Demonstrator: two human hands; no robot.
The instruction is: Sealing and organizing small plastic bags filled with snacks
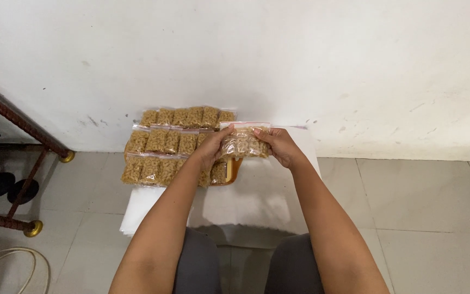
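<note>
Knees lowest; both my hands pinch one clear snack bag (244, 142), left hand (211, 148) and right hand (279, 146) fingers clamped on it, just right of stacked bags (164, 146), probably on a tray.

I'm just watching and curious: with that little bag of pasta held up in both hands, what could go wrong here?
The small clear bag is pinched between the left hand and right hand above the tray; if its top strip isn't fully closed, pasta might spill. The filled bags sit tightly packed in rows, reaching the tray's edge, so a nudge from the left forearm could push some onto the floor.
</note>
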